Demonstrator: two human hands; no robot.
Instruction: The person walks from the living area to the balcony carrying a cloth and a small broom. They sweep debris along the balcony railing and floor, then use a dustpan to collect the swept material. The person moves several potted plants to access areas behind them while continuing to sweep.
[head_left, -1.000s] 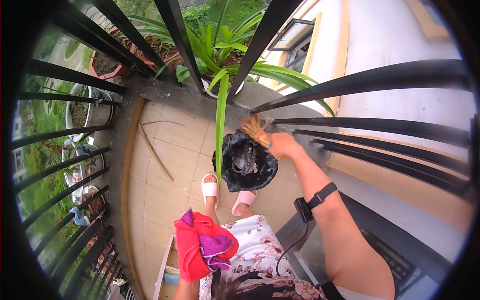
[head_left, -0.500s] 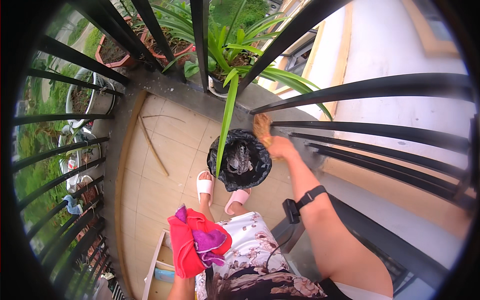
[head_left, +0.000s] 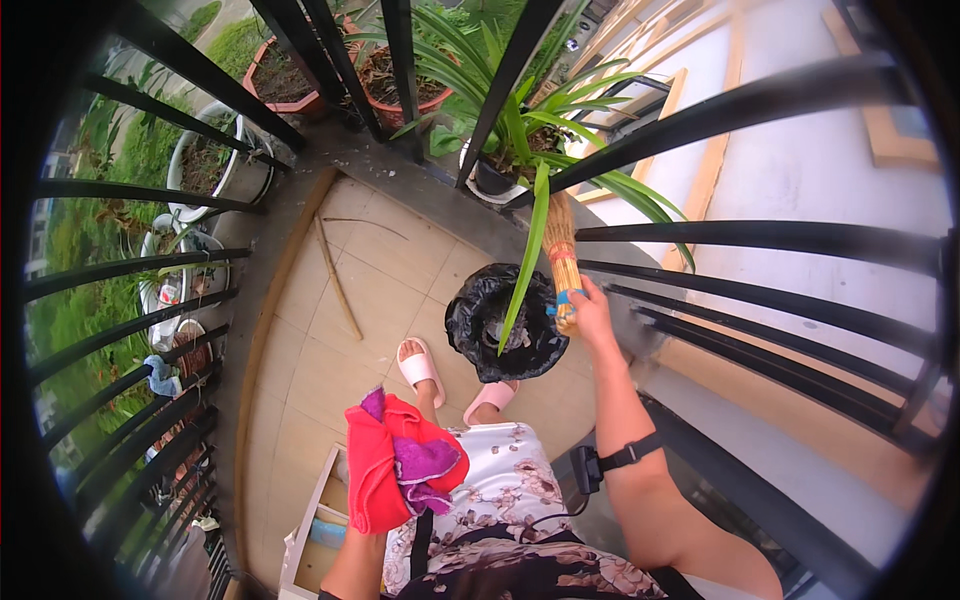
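My right hand (head_left: 592, 314) is closed round the short handle of a straw whisk broom (head_left: 562, 250), which has red binding and a blue band. Its bristles point away from me, onto the ledge by the railing and beside a potted plant (head_left: 500, 178). Just left of this hand stands a bin lined with a black bag (head_left: 468, 340), with grey debris inside. My left hand, its wrist (head_left: 362, 548) showing, holds up a red cloth (head_left: 372, 480) and a purple cloth (head_left: 425, 460) that hide its fingers. A long green leaf (head_left: 527, 265) hangs over the bin.
Black railings (head_left: 770, 240) enclose the balcony, with a grey ledge (head_left: 400, 185) along their foot. Several potted plants stand outside the left bars. A thin stick (head_left: 338, 280) lies on the tiles. An open drawer (head_left: 308, 520) sits beside my left forearm.
My right hand has drawn the broom back slightly, its bristles now pointing straight ahead along the ledge. The left hand still holds the cloths. The view has shifted a little.
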